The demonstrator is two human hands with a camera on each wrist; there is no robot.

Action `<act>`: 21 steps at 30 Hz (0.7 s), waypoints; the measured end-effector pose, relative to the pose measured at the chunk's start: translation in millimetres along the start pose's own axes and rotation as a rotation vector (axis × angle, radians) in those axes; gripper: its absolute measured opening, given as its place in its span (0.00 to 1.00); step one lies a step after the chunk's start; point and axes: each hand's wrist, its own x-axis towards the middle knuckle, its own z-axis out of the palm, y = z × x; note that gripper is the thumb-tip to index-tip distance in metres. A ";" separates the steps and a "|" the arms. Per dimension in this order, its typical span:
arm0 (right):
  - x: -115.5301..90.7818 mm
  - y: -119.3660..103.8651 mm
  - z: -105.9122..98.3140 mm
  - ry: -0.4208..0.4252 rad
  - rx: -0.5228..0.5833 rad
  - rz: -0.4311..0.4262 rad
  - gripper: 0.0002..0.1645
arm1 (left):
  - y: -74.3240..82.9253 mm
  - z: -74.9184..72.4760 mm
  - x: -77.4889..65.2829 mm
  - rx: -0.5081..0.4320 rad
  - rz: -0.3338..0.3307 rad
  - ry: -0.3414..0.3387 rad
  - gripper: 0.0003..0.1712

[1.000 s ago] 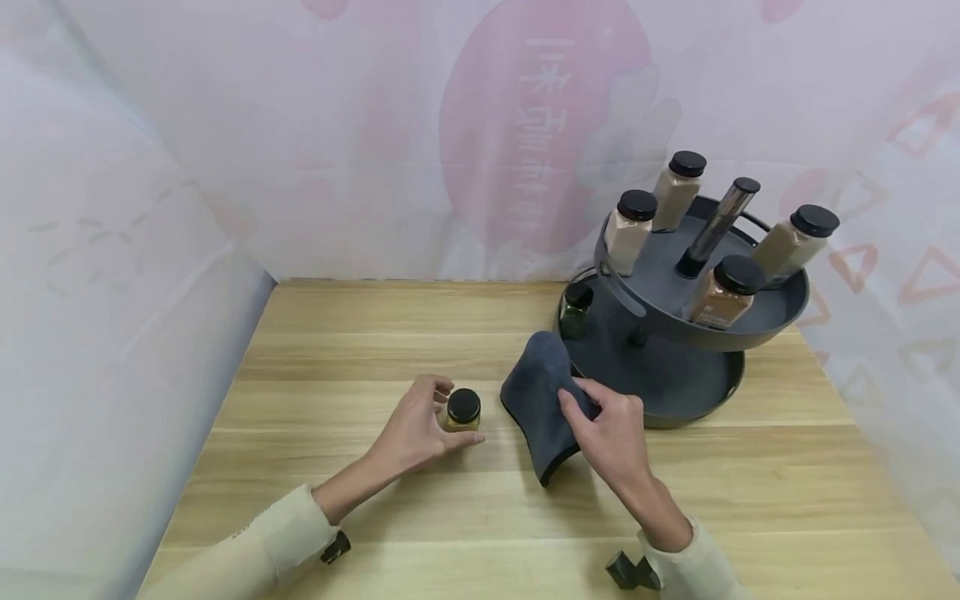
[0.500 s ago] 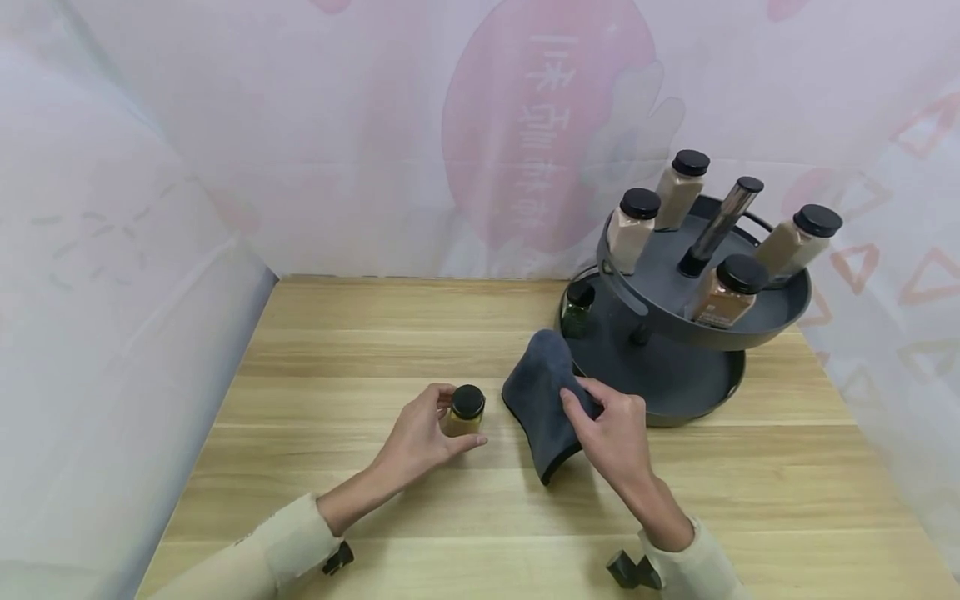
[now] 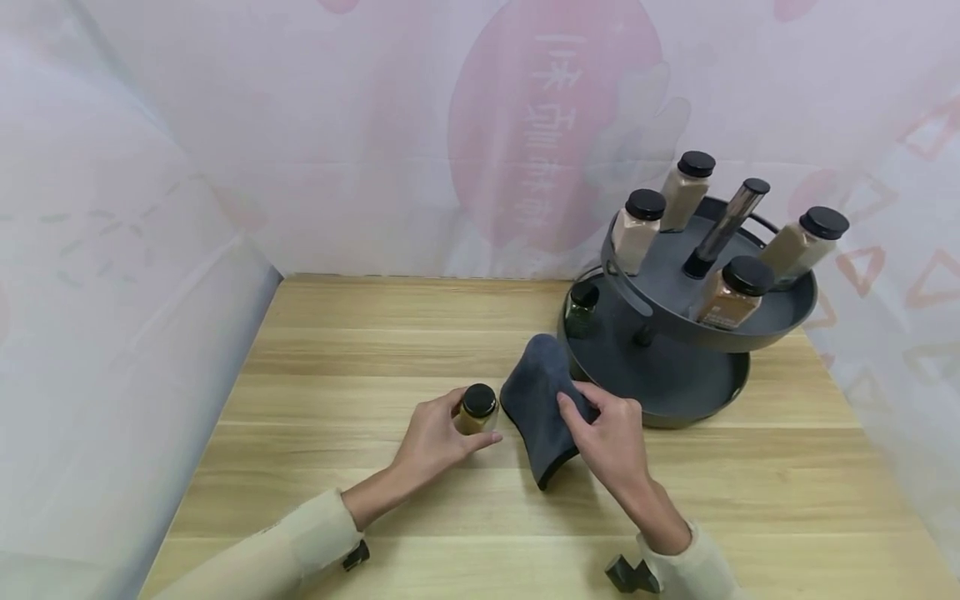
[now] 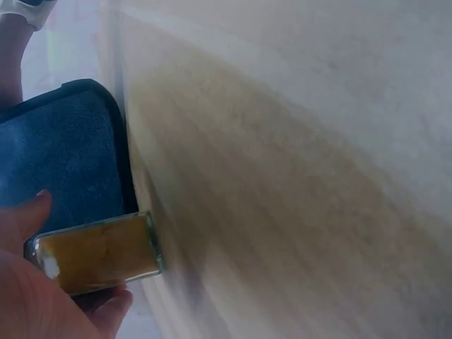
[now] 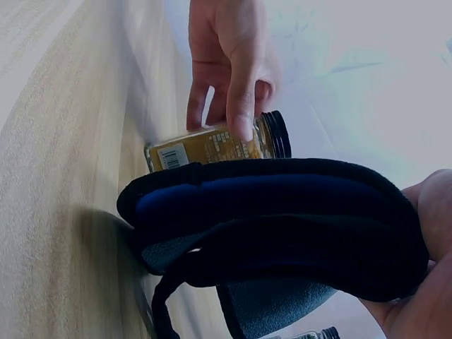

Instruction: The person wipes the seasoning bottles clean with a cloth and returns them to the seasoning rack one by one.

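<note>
My left hand (image 3: 435, 437) grips a spice jar (image 3: 478, 407) between thumb and fingers. The jar has a black lid, and yellow-brown powder fills the clear body (image 4: 102, 254). In the right wrist view a label with a barcode shows on the jar (image 5: 212, 147), whose base is close over the wood. Just right of it, a dark blue-grey cloth (image 3: 542, 404) with black edging hangs folded from my right hand (image 3: 611, 429), pinched between thumb and fingers. The cloth (image 5: 282, 191) covers part of the jar in the right wrist view.
A dark two-tier round rack (image 3: 660, 412) stands at the back right, close behind the cloth. Several black-lidded jars, one an orange-brown spice jar (image 3: 731, 304), sit on its upper tier. A small green jar (image 3: 581, 317) is on the lower tier. Printed white sheeting (image 3: 375, 208) encloses the wooden table (image 3: 360, 333).
My left hand has closed in around the jar and brought it to the right, nearer the cloth. My right hand and the cloth have stayed nearly still. The head view has shifted slightly.
</note>
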 end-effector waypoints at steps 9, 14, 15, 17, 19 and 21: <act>-0.8 -1.1 4.4 -0.004 -0.002 -0.008 0.09 | -4.3 9.6 4.1 -0.061 0.003 0.039 0.27; -1.0 -2.1 5.7 -0.004 -0.006 -0.006 0.10 | -7.8 8.9 4.3 -0.107 0.010 0.034 0.25; -1.0 -2.2 6.0 -0.005 -0.004 -0.006 0.10 | -8.4 8.3 4.7 -0.119 0.013 0.022 0.25; -1.0 -2.7 6.7 -0.008 0.004 -0.004 0.09 | -8.8 6.2 5.5 -0.141 0.020 -0.001 0.24; -1.1 -3.3 7.8 -0.013 0.002 -0.006 0.08 | -8.7 3.8 6.2 -0.152 0.024 -0.021 0.24; -1.2 -4.9 9.2 -0.017 0.000 -0.007 0.08 | -7.2 1.0 6.9 -0.157 0.032 -0.036 0.24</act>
